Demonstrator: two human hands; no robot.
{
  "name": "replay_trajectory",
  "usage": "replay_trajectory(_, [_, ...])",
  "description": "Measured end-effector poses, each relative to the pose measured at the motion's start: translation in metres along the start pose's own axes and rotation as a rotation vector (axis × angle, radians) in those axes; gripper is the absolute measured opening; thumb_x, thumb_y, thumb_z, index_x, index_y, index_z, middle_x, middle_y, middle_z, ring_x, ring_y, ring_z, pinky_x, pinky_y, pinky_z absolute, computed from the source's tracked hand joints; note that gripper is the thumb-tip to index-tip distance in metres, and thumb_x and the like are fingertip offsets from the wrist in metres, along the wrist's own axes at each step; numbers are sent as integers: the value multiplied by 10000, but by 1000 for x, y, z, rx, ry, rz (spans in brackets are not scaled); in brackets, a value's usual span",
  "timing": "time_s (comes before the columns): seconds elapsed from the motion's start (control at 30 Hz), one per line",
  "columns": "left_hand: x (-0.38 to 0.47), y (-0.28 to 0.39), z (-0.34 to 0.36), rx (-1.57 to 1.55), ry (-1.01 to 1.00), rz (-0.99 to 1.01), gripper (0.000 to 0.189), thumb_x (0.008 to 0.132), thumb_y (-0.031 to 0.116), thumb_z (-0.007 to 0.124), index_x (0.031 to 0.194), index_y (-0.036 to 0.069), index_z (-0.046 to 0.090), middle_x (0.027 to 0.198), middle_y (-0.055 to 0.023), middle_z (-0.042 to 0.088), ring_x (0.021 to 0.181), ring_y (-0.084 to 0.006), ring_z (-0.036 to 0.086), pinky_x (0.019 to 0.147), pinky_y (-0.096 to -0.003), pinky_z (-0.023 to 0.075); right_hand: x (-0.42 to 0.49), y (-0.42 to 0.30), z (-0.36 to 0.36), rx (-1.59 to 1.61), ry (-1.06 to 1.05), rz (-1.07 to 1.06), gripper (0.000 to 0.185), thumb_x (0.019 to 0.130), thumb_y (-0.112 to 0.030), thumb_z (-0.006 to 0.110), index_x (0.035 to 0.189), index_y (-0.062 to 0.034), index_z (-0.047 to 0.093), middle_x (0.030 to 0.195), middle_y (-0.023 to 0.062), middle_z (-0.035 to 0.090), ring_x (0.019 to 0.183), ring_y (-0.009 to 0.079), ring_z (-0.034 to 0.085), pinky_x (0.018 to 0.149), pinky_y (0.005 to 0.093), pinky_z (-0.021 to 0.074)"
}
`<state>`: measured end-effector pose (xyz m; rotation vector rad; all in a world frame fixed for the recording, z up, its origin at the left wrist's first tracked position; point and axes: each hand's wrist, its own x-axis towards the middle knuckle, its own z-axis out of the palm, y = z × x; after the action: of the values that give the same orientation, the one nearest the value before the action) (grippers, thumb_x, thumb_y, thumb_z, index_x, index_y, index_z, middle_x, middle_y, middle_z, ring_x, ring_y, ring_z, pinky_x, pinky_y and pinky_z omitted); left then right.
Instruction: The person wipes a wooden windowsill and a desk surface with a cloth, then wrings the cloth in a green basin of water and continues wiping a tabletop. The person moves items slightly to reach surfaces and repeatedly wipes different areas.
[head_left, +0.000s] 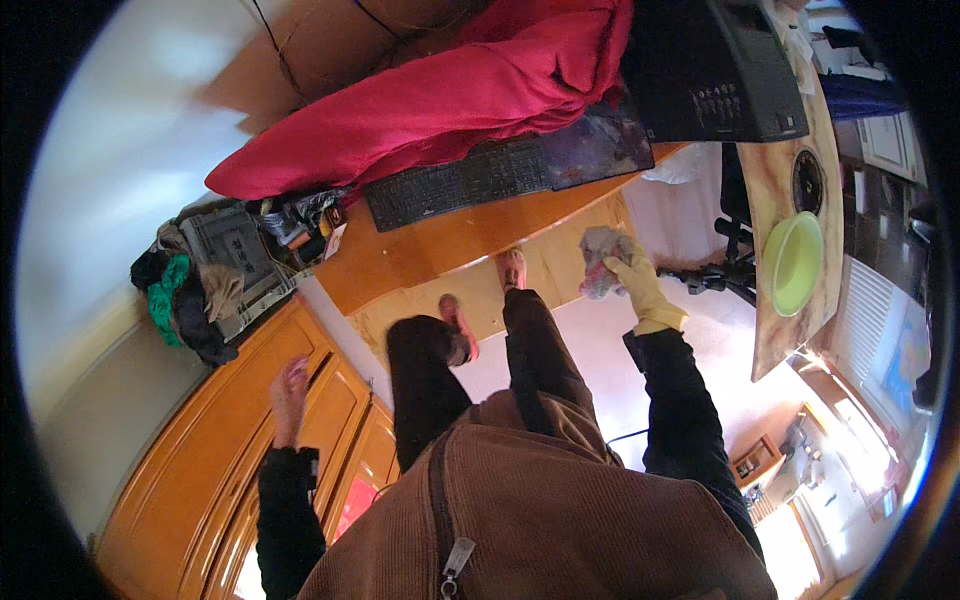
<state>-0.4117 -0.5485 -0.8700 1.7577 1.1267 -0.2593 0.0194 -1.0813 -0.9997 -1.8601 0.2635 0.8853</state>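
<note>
My right hand (649, 291) wears a pale yellow rubber glove and grips a crumpled grey and reddish cloth (606, 259). The hand and cloth are in front of the wooden desk (442, 238), to the right of my legs. My left hand (289, 397) is bare and holds nothing, its fingers loosely bent and a little blurred. It is in front of the glossy wooden cabinet doors (247, 420). On the desk before me lie a black keyboard (457, 184) and a dark patterned mouse pad (600, 150). A red cloth (420, 112) covers something long behind them.
A black boxy device (720, 82) stands at the desk's right end. A lime-green basin (793, 262) and a round black object (808, 182) sit on a wood-patterned table (780, 322) at right. A grey crate (232, 247), cloths (169, 300) and small items crowd the left corner.
</note>
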Motion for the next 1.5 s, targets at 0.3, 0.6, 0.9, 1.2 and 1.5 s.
replay_trajectory(0.3, [31,-62,251,461,-252,369,193,904,140,682,1092,103,665,1077,-122,621,1044,-362,598,911,-495,489,119,43,150,-660,9,-292,474,915,-200,687,1350,-75,547,1241,293,627,1167,486,614,935,509,533])
replay_trajectory(0.6, [14,-116,301,543,-274,357,235,837,98,691,1068,138,675,1048,-67,600,1026,-290,564,929,-463,402,182,121,201,-676,169,-192,543,973,-249,698,1435,-86,465,1303,221,613,1209,426,606,962,466,502])
replay_trajectory(0.9, [14,-125,313,357,-105,462,265,805,78,700,1061,141,676,1056,-56,593,992,-270,541,920,-466,362,190,125,190,-799,135,-492,564,966,-243,696,1451,-54,478,1370,209,565,1226,386,597,1008,418,488])
replay_trajectory(1.2, [-34,-178,356,451,174,657,290,753,140,730,1037,196,719,1051,-16,624,888,-231,538,895,-458,320,199,127,179,-691,68,-692,535,945,-259,707,1401,-29,550,1310,233,636,1202,389,632,1011,434,495])
replay_trajectory(1.5, [-139,-211,463,514,842,546,201,804,22,686,977,122,712,956,-47,650,908,-271,574,894,-429,369,208,124,167,-729,-90,-1039,494,865,-248,689,1283,6,614,1193,280,680,1130,456,643,980,474,506])
